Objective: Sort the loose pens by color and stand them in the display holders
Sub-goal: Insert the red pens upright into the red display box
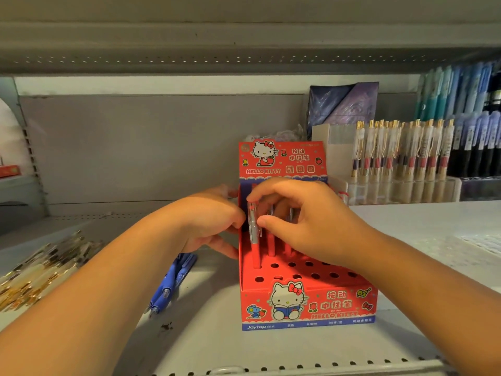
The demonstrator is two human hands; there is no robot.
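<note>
Display holder [309,302]: red, printed with a white cat character and white lettering, blue band along the base. Red pen [254,248]: red lower barrel, clear upper section. Blue pens [168,286]: solid blue. Loose pens [40,270]: clear with gold trim. Racked pens [401,150]: clear, gold clips, red bands. Shelf [271,348]: pale grey.

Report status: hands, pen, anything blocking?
Right hand pinches red pen, upright in a left-edge hole of red display box. Left hand against box's left wall, grip unclear. Front holes empty; blue pens loose on shelf, left of box.
</note>
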